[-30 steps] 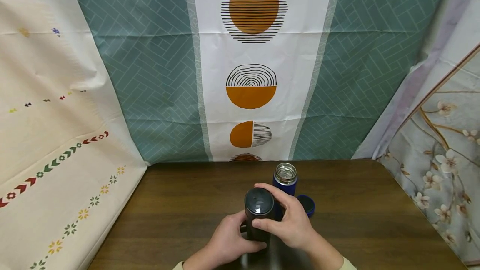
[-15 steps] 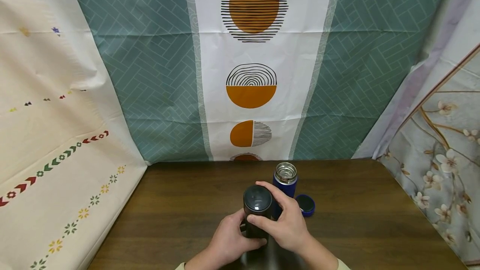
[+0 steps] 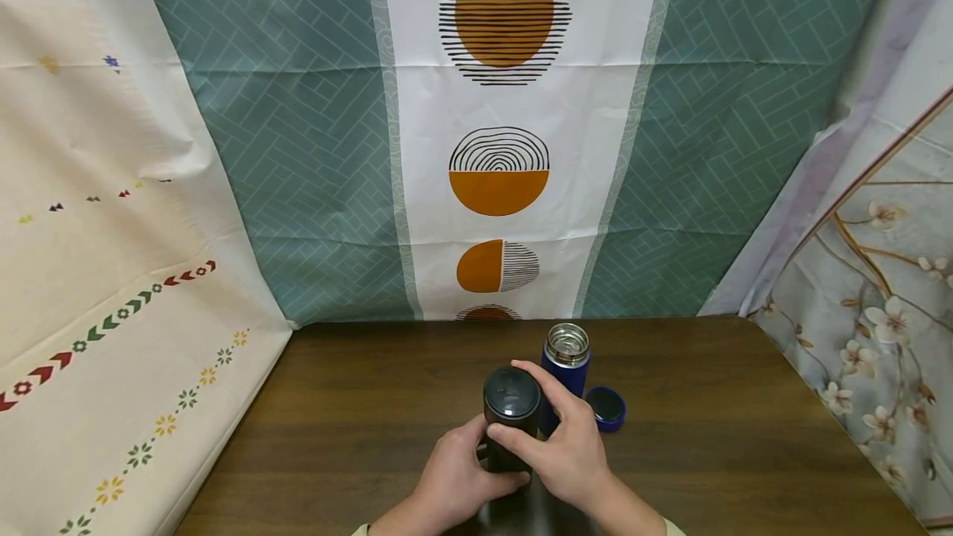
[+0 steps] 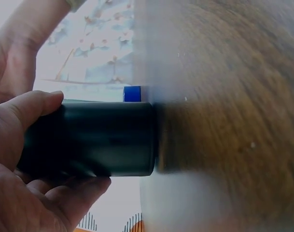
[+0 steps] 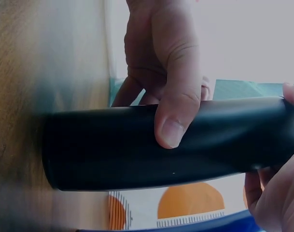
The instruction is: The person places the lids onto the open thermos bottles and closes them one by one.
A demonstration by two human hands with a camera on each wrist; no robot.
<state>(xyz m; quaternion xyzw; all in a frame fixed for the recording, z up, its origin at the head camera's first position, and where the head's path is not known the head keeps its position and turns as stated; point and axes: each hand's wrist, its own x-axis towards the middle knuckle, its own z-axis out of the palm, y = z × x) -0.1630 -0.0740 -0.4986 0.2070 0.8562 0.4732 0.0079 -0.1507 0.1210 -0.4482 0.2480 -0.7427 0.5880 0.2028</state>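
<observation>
A tall black thermos bottle (image 3: 510, 455) with a glossy dark lid (image 3: 511, 394) stands upright on the table near its front. My left hand (image 3: 456, 471) grips the body of the bottle, thumb on the near side. At the top, my right hand (image 3: 572, 452) curls round the bottle by the lid, its thumb in front and fingers behind. The left wrist view shows the bottle's base (image 4: 132, 140) right at the tabletop. Just behind the right hand is an open blue thermos (image 3: 569, 372) with a bare steel mouth, partly covered by that hand.
A round blue cap (image 3: 606, 409) with a dark inside lies on the brown wooden table (image 3: 372, 404), right of the blue thermos. A green and white cloth (image 3: 328, 147) hangs at the back edge, with a cream cloth (image 3: 149, 271) on the left and a flowered one (image 3: 886, 337) on the right.
My right hand has shifted slightly left and turned a little at the lid, its thumb moving left. The bottle's top has moved slightly left and away; my left hand has stayed nearly still.
</observation>
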